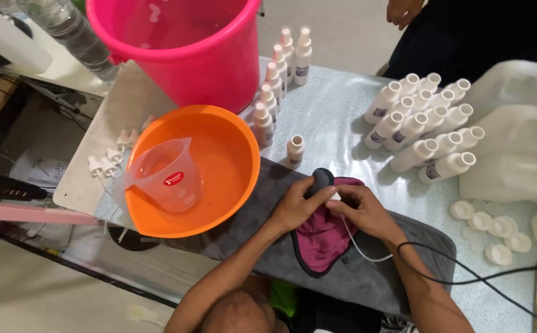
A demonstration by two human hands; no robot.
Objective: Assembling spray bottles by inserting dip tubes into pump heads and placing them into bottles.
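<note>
My left hand point(297, 206) grips a small dark grey rounded object point(322, 180) from the left. My right hand point(362, 208) meets it from the right, fingers pinched at the object's base where a thin white tube point(358, 245) comes out. Both hands rest over a magenta cloth point(323, 237) lying on a grey towel point(367, 280). A black cable point(466, 271) runs across my right forearm.
An orange basin point(231, 154) holds a clear measuring jug point(166, 176), with a pink bucket point(207, 55) behind. White open bottles point(426, 126), capped spray bottles point(274, 86), loose caps point(491, 231) and translucent jerrycans point(521, 142) crowd the table. Another person point(466, 31) stands at the far side.
</note>
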